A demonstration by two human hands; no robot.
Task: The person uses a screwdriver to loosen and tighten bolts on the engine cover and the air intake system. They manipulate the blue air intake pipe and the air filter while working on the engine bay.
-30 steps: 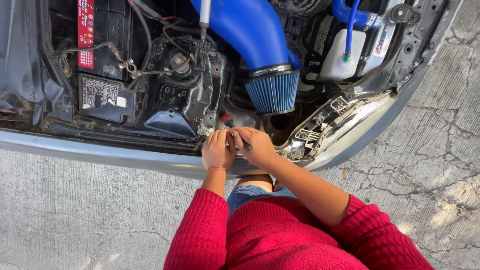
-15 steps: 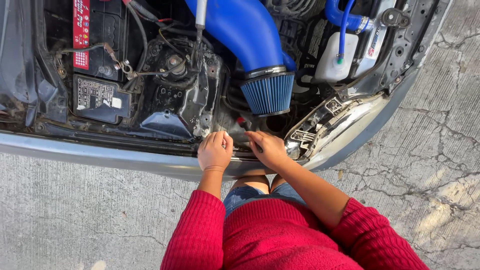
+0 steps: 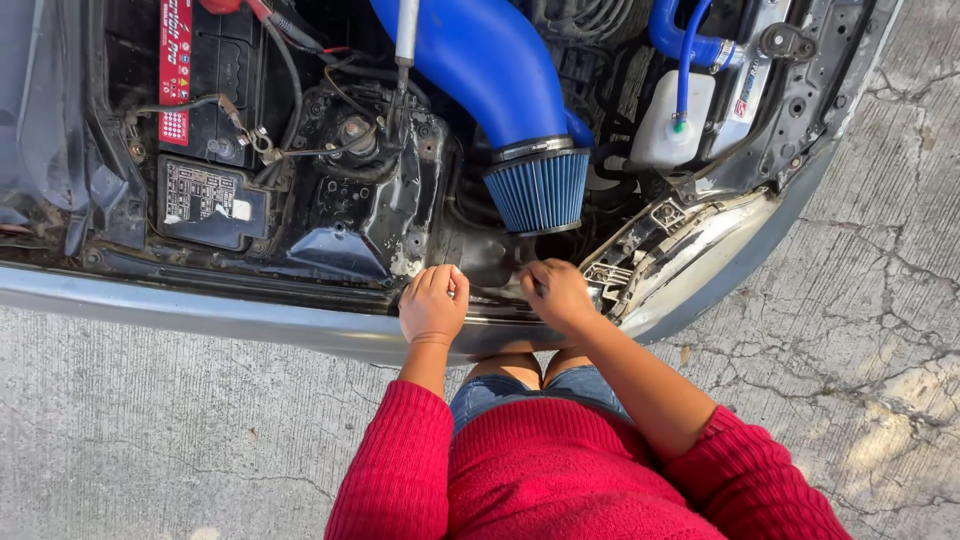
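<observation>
Silver bumper [image 3: 250, 322] under both hands' curled fingers [image 3: 440, 285].

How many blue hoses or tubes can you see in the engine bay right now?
3: a wide blue intake tube at top centre above the cone filter, a thick hose top right, a thin hose crossing it. Others may be hidden.

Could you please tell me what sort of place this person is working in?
Probably outdoors at a parked car with its engine bay open. A blue cone air filter and a battery sit in the bay, and cracked concrete ground lies beneath the bumper.
</observation>
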